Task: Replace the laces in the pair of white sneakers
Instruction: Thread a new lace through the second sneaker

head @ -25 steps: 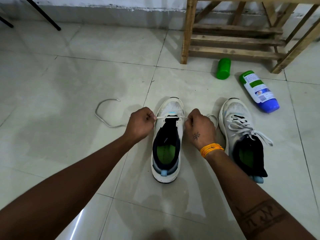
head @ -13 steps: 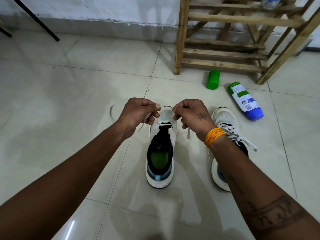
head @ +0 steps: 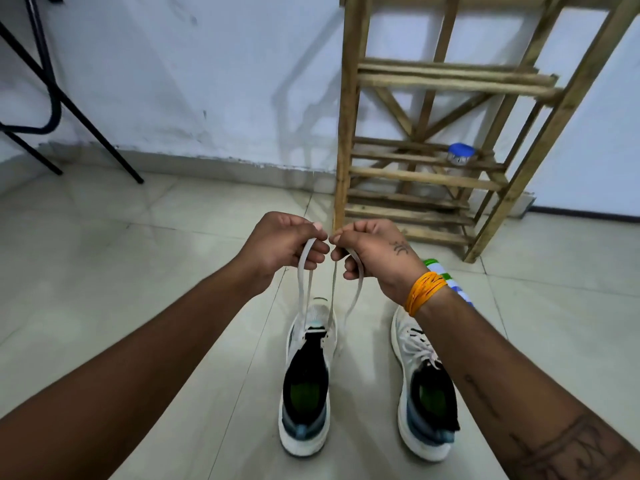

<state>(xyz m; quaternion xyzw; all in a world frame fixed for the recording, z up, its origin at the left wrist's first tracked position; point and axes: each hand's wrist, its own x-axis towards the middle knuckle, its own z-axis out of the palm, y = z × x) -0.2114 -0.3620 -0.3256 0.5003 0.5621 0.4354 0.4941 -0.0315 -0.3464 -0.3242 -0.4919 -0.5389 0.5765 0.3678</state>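
Left sneaker [head: 308, 375]: white knit upper, black padded collar, green insole, pale blue heel tab, thick white sole. It stands flat on the floor at 6 o'clock, toe toward the wall. Only its foremost eyelets carry a lace [head: 304, 282], a flat white woven band. Both ends rise from the toe area to the hands above, at roughly 12 o'clock from the shoe.

Left hand [head: 284, 247]: fingers curled, thumb and forefinger pinching one lace end, the band looping down beneath the knuckles.

Right hand [head: 374, 254]: fingers curled, pinching the other end, a loop hanging below the palm. A small tattoo marks the back of the hand. An orange thread band [head: 424, 292] wraps the wrist. The two thumbs are nearly touching.

Right sneaker [head: 424, 386]: same make, at 3 o'clock from the first, fully laced, partly covered by the right forearm.

Floor [head: 138, 271]: glossy pale tiles with thin grout lines.

Wooden rack [head: 443, 168]: rough slatted timber, at 1 o'clock against the white wall. A blue-capped clear jar [head: 460, 154] sits on one shelf.

Black metal legs [head: 52, 98]: tubular, at 10 o'clock.
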